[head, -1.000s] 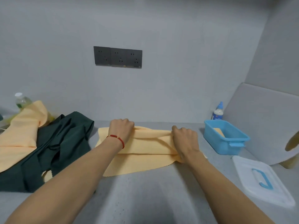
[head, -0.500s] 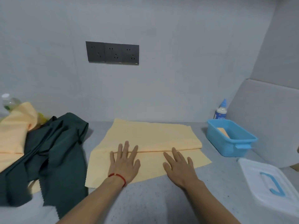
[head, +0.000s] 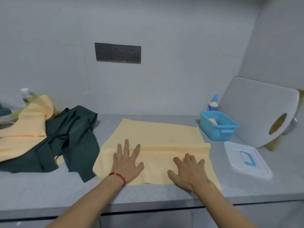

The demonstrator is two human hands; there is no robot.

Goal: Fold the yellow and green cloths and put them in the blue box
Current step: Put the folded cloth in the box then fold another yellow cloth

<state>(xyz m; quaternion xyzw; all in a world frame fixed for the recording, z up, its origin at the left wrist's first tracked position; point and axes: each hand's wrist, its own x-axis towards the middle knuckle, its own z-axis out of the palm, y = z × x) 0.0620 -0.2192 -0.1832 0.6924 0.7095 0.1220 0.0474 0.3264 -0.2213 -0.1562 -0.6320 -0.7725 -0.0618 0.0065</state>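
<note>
The yellow cloth [head: 158, 142] lies spread on the gray counter [head: 49, 186] in front of me, folded once so that a crease runs across it from left to right just past my fingertips. My left hand [head: 127, 160] rests flat on the cloth, fingers straight and spread, holding nothing; a red string bracelet [head: 117, 176] circles that wrist. My right hand [head: 189, 171] also lies palm down on the cloth, near its front edge, fingers slightly bent and spread, gripping nothing.

The green cloth [head: 70, 139] sits crumpled in a heap to the left of the yellow one, just beside it, with one tail reaching toward the counter's front. A second yellow cloth [head: 24, 129] lies partly on and behind that green heap, at the far left. Behind it stands a clear bottle [head: 27, 96] with a white cap.

The blue box [head: 217, 127] stands at the right, just beyond the far right corner of the spread cloth, open on top, with something yellow inside it. Its white lid [head: 246, 160] with a blue handle lies flat on the counter nearer to me. A small blue-capped bottle [head: 213, 103] stands behind the box, against the wall. A gray board [head: 256, 109] with an oval hole leans at the right. Three dark sockets [head: 117, 53] sit on the wall above.
</note>
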